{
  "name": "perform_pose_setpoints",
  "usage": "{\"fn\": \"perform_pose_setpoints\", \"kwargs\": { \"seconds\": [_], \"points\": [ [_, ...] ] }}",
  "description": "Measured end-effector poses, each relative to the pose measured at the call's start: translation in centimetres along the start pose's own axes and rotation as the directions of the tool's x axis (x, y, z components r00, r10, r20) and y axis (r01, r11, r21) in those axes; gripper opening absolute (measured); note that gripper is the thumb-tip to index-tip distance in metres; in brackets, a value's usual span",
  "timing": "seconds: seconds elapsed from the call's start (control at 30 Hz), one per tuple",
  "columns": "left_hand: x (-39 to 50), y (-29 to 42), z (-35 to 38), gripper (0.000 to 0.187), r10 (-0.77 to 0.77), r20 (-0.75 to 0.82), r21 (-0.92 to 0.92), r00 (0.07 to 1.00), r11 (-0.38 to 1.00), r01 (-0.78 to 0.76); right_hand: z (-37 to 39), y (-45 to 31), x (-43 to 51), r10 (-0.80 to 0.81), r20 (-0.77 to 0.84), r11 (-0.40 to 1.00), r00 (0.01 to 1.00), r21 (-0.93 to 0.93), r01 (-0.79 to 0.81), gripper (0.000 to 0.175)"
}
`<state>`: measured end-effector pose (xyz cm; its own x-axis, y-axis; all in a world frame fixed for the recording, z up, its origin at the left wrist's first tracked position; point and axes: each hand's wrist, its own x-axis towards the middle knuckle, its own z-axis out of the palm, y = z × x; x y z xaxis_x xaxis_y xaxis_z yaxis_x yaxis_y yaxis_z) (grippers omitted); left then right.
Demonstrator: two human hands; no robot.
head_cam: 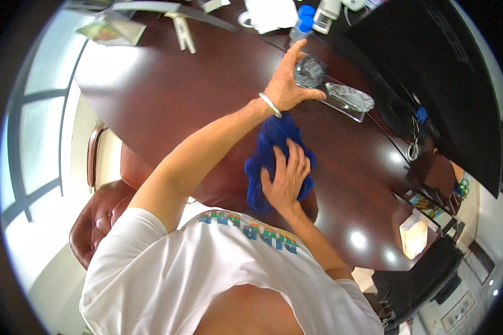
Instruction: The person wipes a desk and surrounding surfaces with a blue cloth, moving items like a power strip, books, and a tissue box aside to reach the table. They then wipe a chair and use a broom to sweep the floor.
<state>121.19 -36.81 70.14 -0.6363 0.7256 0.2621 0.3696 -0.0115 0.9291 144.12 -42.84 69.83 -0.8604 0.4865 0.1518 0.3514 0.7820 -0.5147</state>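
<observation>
My left hand point(295, 77) reaches over the dark red-brown wooden desk point(201, 92), a silver bangle on its wrist. Its thumb and fingers are spread beside a clear glass ashtray-like block point(311, 72); whether they touch it I cannot tell. A long, faceted glass piece point(350, 96) lies on a clear stand to the right. Nearer my body, my right hand point(286, 176) holds a crumpled blue cloth point(264, 161) down on the desk, its fingers slightly bent over the folds. The right hand looks a little blurred.
Blue-capped bottles point(304, 24), a white mug point(246, 19) and papers stand at the far edge. A large black monitor point(436, 83) rises at the right. Keys point(413, 150) lie below it, with a box-shaped lit object point(413, 236) near the right corner. A brown leather chair point(105, 213) is at left.
</observation>
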Motion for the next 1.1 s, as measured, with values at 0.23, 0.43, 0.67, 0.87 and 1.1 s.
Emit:
{"fn": "perform_pose_setpoints", "kwargs": {
  "seconds": [0.23, 0.43, 0.67, 0.87, 1.1],
  "points": [
    [-12.7, 2.4, -11.7, 0.059, 0.024, -0.068, 0.379, 0.997, 0.926, 0.004, 5.6, -5.7, 10.9, -0.248, -0.028, 0.968, 0.968, 0.031, 0.249, 0.074],
    [-18.6, 1.3, -18.6, 0.049, 0.015, -0.294, 0.613, 0.956, 0.77, 0.177, 10.7, -10.7, 15.4, -0.596, 0.075, 0.803, 0.799, 0.077, 0.592, 0.074],
    [-15.9, -4.3, -28.2, 0.032, 0.178, -0.474, 0.65, 0.862, 0.731, 0.206, 19.4, -19.6, 19.5, -0.601, 0.086, 0.794, 0.794, -0.043, 0.606, 0.085],
    [-24.5, -2.8, -28.2, 0.032, 0.129, -0.511, 0.658, 0.85, 0.694, 0.291, 19.4, -22.9, 11.6, -0.599, 0.06, 0.801, 0.799, 0.074, 0.594, 0.069],
    [-33.8, 6.6, -9.5, 0.054, -0.061, -0.325, 0.607, 0.944, 0.751, 0.258, 7.5, -10.3, -4.4, -0.465, 0.165, 0.879, 0.87, 0.201, 0.432, 0.061]
  ]
}}
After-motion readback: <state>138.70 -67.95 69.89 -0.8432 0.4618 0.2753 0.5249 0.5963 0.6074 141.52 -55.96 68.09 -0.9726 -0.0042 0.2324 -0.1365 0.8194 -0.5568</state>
